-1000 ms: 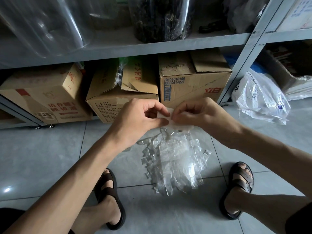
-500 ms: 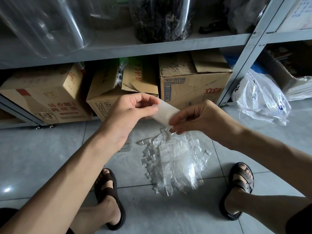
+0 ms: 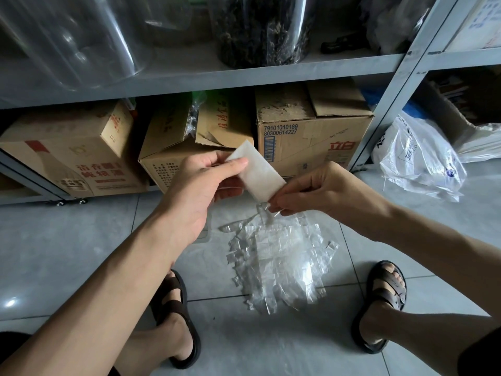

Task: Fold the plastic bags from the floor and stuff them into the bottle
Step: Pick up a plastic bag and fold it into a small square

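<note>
Left hand (image 3: 195, 191) pinches the top corner of the folded bag strip (image 3: 257, 172), and right hand (image 3: 320, 191) pinches its lower end, above the loose bag pile (image 3: 279, 253) on the floor (image 3: 67, 253). The slick plastic could spring open if either pinch slackens. Can't identify the bottle; the clear containers (image 3: 81, 36) on the shelf are cut off.

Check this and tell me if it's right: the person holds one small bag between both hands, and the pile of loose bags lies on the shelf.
One thing is wrong. The pile of loose bags lies on the floor, below the hands, not on the shelf; the head view shows it. The rest stands: the left hand and the right hand hold one small bag between them.
</note>
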Demonstrator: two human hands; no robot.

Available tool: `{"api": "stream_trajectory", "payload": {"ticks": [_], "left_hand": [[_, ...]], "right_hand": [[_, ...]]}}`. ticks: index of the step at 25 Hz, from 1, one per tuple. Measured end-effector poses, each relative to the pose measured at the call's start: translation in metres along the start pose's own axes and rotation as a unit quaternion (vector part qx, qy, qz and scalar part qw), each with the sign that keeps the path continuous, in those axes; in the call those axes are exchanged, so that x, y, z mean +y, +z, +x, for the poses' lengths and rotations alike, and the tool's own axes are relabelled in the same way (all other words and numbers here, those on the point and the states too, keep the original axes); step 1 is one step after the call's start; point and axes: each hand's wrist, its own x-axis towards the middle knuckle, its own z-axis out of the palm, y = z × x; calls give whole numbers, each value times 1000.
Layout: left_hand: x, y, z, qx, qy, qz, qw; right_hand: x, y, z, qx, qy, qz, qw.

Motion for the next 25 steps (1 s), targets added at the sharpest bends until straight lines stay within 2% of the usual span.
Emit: {"api": "stream_trajectory", "payload": {"ticks": [2,4,6,8,11,16,20,25], "left_hand": [[0,-3,1,-8,17,20,1000],[1,0,-2,-36,25,54,998],[2,4,-6,-64,24,66,995],[2,6,-7,-75,35,86,993],[2,5,-6,-91,59,135,985],[1,7,-7,-108,37,95,989],[0,11,-9,-137,9,103,985],[0,11,-9,-115,-22,60,991]], "right_hand": [[-2,-2,0,26,-2,-1,1000],[-1,-3,2,94,-6,33,995],[2,-2,4,118,-3,15,993],[6,2,5,102,12,11,995],[4,6,6,81,10,63,995],[6,9,7,82,5,40,996],[5,7,8,96,12,57,994],[3,8,6,102,32,100,989]]}}
